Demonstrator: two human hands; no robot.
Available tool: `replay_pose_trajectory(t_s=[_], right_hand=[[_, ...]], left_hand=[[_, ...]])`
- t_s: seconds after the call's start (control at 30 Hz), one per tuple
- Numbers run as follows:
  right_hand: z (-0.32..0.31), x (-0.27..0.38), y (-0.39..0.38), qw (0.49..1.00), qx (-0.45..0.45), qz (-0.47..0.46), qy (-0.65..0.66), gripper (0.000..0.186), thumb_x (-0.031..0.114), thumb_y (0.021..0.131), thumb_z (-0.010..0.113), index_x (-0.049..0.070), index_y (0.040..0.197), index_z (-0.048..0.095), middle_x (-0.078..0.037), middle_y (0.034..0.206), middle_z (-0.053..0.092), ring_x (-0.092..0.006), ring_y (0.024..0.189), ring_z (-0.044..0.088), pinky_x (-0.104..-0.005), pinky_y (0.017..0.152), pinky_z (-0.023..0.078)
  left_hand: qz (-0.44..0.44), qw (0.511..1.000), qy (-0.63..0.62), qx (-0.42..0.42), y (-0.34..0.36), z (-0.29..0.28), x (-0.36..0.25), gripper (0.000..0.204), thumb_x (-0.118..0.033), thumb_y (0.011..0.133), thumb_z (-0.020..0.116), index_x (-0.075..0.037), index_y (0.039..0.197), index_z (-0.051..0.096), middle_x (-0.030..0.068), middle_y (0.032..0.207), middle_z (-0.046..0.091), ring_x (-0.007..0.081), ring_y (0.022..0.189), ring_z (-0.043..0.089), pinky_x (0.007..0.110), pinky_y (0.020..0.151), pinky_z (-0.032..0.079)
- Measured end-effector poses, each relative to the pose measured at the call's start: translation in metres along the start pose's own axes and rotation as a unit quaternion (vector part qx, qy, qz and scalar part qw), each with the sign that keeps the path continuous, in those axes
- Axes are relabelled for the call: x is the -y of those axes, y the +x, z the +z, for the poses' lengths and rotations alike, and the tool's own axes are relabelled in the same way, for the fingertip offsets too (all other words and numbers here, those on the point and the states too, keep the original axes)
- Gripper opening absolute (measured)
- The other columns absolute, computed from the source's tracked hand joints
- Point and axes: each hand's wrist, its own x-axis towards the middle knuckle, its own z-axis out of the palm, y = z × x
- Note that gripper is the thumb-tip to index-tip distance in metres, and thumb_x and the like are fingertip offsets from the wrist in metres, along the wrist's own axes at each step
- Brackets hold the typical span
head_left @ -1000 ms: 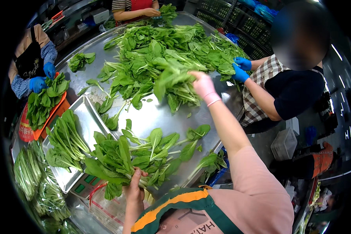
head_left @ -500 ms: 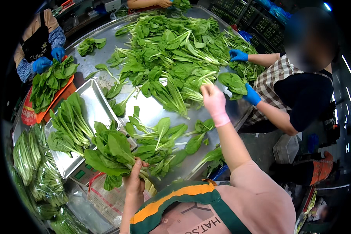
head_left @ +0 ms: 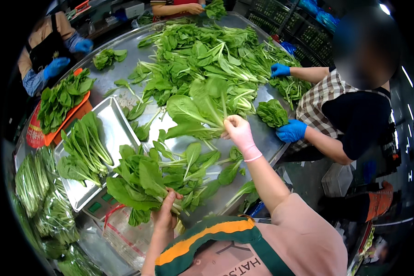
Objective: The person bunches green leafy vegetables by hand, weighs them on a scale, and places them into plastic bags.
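My left hand [head_left: 166, 210], bare, is closed around the stems of a thick bunch of leafy greens [head_left: 137, 180], whose leaves fan out to the left over the table edge. In its pink glove, my right hand [head_left: 239, 133] pinches the stem ends of a few loose greens [head_left: 193, 112], their broad leaves raised above the table. Behind them a large heap of greens [head_left: 202, 60] covers the middle of the metal table [head_left: 124, 46]. Scattered stalks [head_left: 188, 161] lie between my two hands.
A metal tray [head_left: 119, 122] with greens in it stands on a scale [head_left: 99, 207] at left. Bagged greens [head_left: 46, 202] lie beyond. An orange basin [head_left: 71, 119] holds more. One co-worker's blue-gloved hand [head_left: 292, 131] is close on the right; other people stand at the far left and back.
My right hand has drawn back from the heap toward me, bringing a few greens. The left-hand bunch has shifted slightly right. The far-left co-worker's hands have left the basin's greens.
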Motion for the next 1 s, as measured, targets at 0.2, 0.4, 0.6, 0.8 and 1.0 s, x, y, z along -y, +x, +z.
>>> replay_pose_trajectory(t_s=[0.2, 0.4, 0.6, 0.8, 1.0], right_hand=[[0.021, -0.016, -0.027, 0.948, 0.131, 0.108, 0.269, 0.018, 0.023, 0.091, 0.053, 0.005, 0.094, 0.056, -0.002, 0.071, 0.058, -0.0122, 0.055, 0.055, -0.022, 0.05, 0.043], [0.06, 0.011, -0.104, 0.954, 0.271, 0.084, 0.102, 0.021, 0.02, 0.093, 0.05, 0.0, 0.095, 0.057, -0.004, 0.068, 0.059, -0.0109, 0.052, 0.056, -0.023, 0.049, 0.046], [0.067, 0.042, -0.132, 0.946, 0.266, -0.019, -0.185, 0.021, 0.018, 0.088, 0.055, 0.0, 0.081, 0.061, -0.01, 0.069, 0.063, -0.0139, 0.055, 0.061, -0.0267, 0.054, 0.049], [0.07, 0.007, -0.122, 0.952, 0.292, 0.096, 0.0, 0.009, 0.014, 0.081, 0.06, 0.006, 0.084, 0.063, -0.012, 0.073, 0.064, -0.0252, 0.06, 0.062, -0.0329, 0.057, 0.051], [0.041, -0.007, -0.063, 0.796, 0.149, -0.318, -0.493, 0.012, 0.022, 0.081, 0.06, 0.011, 0.084, 0.063, -0.01, 0.077, 0.063, -0.0283, 0.067, 0.063, -0.0384, 0.059, 0.051]], left_hand=[[-0.049, 0.991, -0.115, 0.038, 0.005, 0.002, -0.003, 0.022, -0.007, 0.084, 0.062, -0.007, 0.102, 0.048, 0.0052, 0.092, 0.055, 0.0182, 0.084, 0.057, 0.037, 0.081, 0.047], [-0.081, 0.995, -0.057, -0.026, 0.028, 0.017, 0.009, 0.044, -0.003, 0.084, 0.063, 0.003, 0.123, 0.045, 0.0174, 0.116, 0.057, 0.0259, 0.11, 0.054, 0.038, 0.092, 0.045], [-0.033, 0.999, 0.016, -0.011, 0.034, 0.011, 0.017, 0.032, -0.004, 0.079, 0.067, 0.001, 0.109, 0.056, 0.013, 0.1, 0.064, 0.0232, 0.093, 0.061, 0.035, 0.085, 0.048], [-0.039, 0.999, -0.018, -0.016, 0.026, 0.002, 0.015, 0.025, -0.005, 0.08, 0.066, -0.001, 0.103, 0.055, 0.0087, 0.093, 0.061, 0.0195, 0.089, 0.059, 0.036, 0.09, 0.046], [-0.056, 0.987, -0.105, 0.103, 0.011, -0.024, -0.007, 0.022, -0.011, 0.082, 0.062, -0.006, 0.101, 0.051, 0.0031, 0.09, 0.052, 0.0162, 0.093, 0.053, 0.044, 0.107, 0.032]])
